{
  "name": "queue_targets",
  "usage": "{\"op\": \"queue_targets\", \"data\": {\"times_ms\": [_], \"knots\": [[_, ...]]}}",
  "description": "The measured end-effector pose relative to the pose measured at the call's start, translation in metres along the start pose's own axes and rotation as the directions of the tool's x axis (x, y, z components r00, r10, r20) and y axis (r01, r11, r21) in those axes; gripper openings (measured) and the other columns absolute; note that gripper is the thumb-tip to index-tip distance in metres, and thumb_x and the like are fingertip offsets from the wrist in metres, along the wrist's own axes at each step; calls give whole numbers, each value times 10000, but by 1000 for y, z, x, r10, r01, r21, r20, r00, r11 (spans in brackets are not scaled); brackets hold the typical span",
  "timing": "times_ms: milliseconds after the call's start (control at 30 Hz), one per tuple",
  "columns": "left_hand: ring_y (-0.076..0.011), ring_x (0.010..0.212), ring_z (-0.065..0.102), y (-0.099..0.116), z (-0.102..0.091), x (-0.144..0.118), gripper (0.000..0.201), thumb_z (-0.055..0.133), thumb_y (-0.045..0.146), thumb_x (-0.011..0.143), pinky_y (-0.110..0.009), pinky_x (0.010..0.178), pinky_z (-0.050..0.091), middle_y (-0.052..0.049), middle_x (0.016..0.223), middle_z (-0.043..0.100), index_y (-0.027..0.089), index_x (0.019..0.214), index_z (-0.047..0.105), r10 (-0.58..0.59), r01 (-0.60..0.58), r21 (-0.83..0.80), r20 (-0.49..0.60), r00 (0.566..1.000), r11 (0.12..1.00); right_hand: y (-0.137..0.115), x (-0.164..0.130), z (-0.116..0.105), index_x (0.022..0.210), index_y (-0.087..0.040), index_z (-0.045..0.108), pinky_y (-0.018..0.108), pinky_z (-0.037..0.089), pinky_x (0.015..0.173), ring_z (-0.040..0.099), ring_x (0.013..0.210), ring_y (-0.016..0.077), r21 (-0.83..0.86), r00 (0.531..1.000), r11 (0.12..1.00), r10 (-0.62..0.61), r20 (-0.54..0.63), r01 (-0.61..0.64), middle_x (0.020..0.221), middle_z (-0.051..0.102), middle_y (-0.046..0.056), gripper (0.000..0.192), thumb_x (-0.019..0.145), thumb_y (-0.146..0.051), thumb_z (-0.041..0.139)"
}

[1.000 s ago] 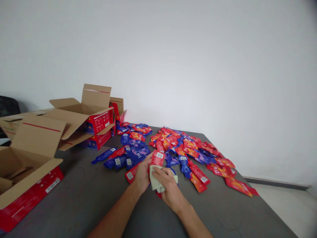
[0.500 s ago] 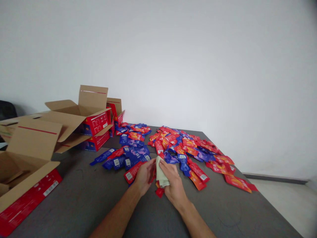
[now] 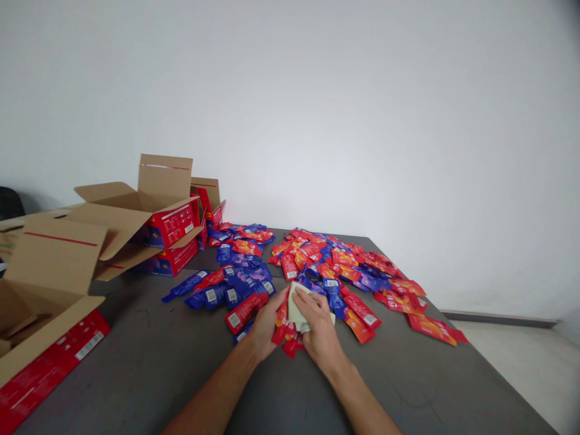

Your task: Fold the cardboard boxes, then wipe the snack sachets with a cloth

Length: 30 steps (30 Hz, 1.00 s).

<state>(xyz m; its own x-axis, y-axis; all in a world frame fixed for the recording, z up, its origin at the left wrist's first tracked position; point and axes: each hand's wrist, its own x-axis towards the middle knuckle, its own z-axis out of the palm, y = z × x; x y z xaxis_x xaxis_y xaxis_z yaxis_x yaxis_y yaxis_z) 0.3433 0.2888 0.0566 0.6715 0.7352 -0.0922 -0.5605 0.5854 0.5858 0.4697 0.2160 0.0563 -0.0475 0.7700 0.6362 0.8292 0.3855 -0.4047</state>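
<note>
Near the middle of the table, my left hand is closed on the left edge of a red and orange pouch. My right hand presses a folded pale green cloth against the face of that pouch, its fingers lying over the cloth. Another red pouch pokes out just below, between my hands. To the left of my left hand lies a red pouch with a white barcode label. Red and blue pouches lie right beyond my right hand.
A large heap of red and blue pouches spreads across the far right of the dark table. A smaller pile lies left of centre. Open red cardboard boxes stand stacked at left, with another open box nearer. A white wall rises behind.
The cloth has moved from beside the pouch to lie spread across its face. My right hand has flattened over it, and the pouch's printed front now shows. The view has shifted slightly.
</note>
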Motion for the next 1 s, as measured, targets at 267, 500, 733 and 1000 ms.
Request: {"op": "queue_targets", "data": {"times_ms": [267,500,733,1000], "knots": [[-257,838,714,20,-4,-5,462,615,471,846,-328,733,558,-136,897,753,100,1116,672,-27,30,159,-25,999,987,-39,10,-10,1297,-276,598,454,425,1033,526,1130,243,100,956,987,-146,255,124,1349,602,19,689,685,21,494],[-258,1237,541,32,-21,2,410,656,251,792,-387,1074,370,-75,1259,656,240,1202,672,499,-289,802,-13,866,523,-4,6,-18,1317,-261,592,453,479,978,524,1127,242,63,1000,998,10,27,-12,1327,615,38,769,638,70,448],[-319,1302,426,37,-50,4,482,539,109,794,-482,1064,287,-139,1405,514,225,1253,630,558,93,929,133,819,-358,33,2,-30,1265,-227,643,453,501,966,555,1094,255,-23,981,984,172,-88,-175,1250,659,50,817,535,60,417],[-320,1202,462,30,-39,2,314,539,214,831,-437,998,311,-138,1235,619,191,1100,699,495,108,880,156,855,-463,33,0,-19,1240,-227,659,463,513,946,575,1091,263,-31,987,988,147,-61,-149,1236,665,55,798,541,66,411]]}}
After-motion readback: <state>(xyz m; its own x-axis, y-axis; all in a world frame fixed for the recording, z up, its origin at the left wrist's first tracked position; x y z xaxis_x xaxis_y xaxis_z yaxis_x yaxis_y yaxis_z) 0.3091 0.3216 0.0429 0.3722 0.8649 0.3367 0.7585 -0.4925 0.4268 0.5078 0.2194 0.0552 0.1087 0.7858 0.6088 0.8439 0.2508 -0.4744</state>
